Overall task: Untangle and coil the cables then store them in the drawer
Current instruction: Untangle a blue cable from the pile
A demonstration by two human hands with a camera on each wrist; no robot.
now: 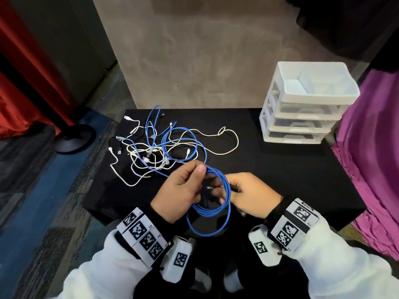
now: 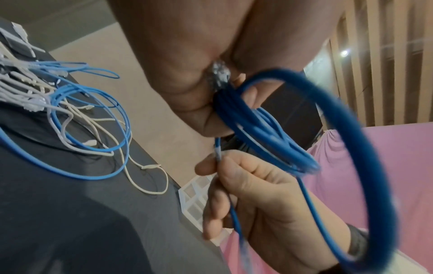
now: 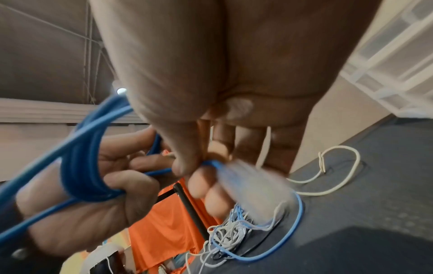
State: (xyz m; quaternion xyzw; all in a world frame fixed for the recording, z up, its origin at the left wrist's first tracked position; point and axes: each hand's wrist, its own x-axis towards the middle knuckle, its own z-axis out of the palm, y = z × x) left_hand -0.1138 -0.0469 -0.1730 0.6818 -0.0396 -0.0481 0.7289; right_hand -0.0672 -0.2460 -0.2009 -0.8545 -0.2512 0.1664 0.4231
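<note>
My left hand (image 1: 183,188) grips the blue cable coil (image 1: 212,214) above the near edge of the black table (image 1: 280,169), fingers curled round the bundled loops. My right hand (image 1: 250,194) pinches that cable's loose end; its plug (image 3: 246,178) is motion-blurred in the right wrist view. The tangled pile (image 1: 159,147) of white, blue and black cables lies further back on the table, left of centre. The white drawer unit (image 1: 302,111) stands at the far right corner, drawers pushed in. Wrist bands (image 1: 143,235) carry black-and-white square marker codes; tiny characters beside them unreadable. No brand or label legible anywhere.
</note>
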